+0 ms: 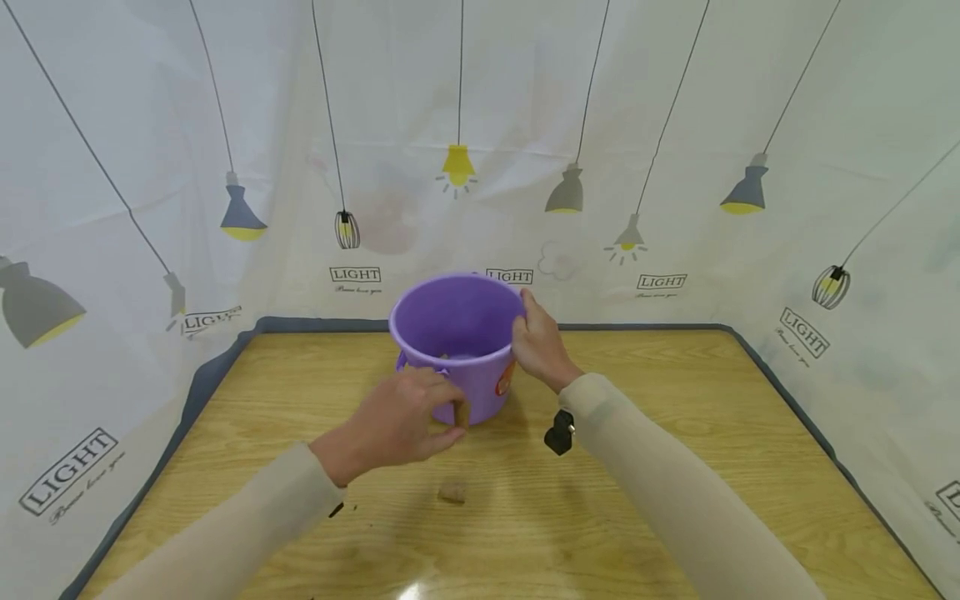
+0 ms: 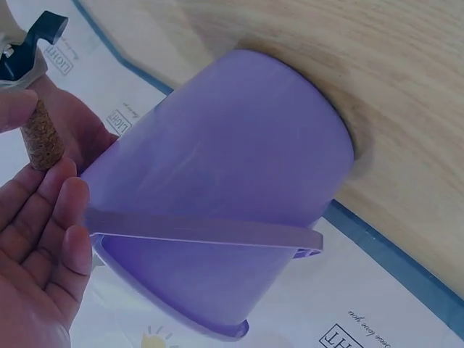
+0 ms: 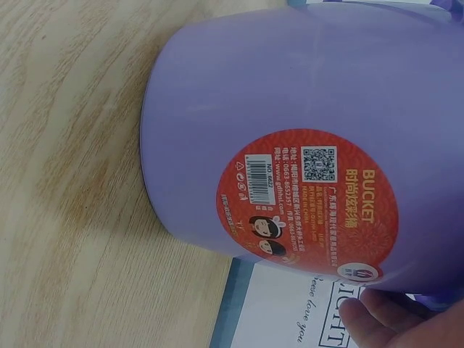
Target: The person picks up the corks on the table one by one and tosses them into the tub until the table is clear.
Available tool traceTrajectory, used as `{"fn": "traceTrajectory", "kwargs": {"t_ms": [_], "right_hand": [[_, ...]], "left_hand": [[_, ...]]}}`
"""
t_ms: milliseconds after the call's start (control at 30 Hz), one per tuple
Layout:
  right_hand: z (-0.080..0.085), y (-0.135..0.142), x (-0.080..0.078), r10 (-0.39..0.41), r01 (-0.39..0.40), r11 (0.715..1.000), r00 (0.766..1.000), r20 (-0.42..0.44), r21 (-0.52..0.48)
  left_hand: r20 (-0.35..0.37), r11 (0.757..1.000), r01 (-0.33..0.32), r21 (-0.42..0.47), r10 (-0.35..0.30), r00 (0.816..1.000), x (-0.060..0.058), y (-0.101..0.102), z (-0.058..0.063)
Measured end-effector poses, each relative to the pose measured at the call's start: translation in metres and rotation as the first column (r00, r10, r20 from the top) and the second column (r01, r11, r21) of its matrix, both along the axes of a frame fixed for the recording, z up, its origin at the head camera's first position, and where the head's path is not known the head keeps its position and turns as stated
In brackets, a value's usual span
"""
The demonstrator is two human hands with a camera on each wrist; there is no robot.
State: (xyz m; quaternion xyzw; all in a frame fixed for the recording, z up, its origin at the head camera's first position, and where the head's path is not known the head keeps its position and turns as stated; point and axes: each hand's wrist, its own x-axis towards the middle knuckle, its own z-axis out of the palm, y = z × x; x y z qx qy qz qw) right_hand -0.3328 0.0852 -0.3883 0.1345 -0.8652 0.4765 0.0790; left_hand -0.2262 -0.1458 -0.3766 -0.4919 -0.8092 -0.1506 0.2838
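Observation:
A purple plastic bucket [image 1: 480,387] stands upright on the wooden table, with a round red label [image 3: 308,206] on its side. My right hand [image 1: 542,343] grips its rim at the right. In front of the bucket, my left hand [image 1: 397,417] pinches a cork [image 2: 43,138] between thumb and fingertips, below rim height and outside the bucket. A second cork [image 1: 452,492] lies on the table nearer to me. Something small and light shows inside the bucket, too little of it visible to tell what. The bucket's handle [image 2: 203,230] hangs down on the left side.
The wooden table [image 1: 660,433] has a dark blue edge band along its back and sides. Pale cloth [image 1: 480,67] printed with lamps surrounds it on three sides. Tiny dark crumbs lie near the left sleeve [image 1: 255,508].

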Motion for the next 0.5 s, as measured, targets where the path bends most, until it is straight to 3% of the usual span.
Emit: {"fn": "traceTrajectory", "kwargs": {"t_ms": [500], "right_hand": [[0.000, 0.000, 0.001, 0.000, 0.000, 1.000, 1.000, -0.006, 0.008]], "left_hand": [[-0.030, 0.998, -0.026, 0.053, 0.027, 0.999, -0.007, 0.004, 0.021]]}}
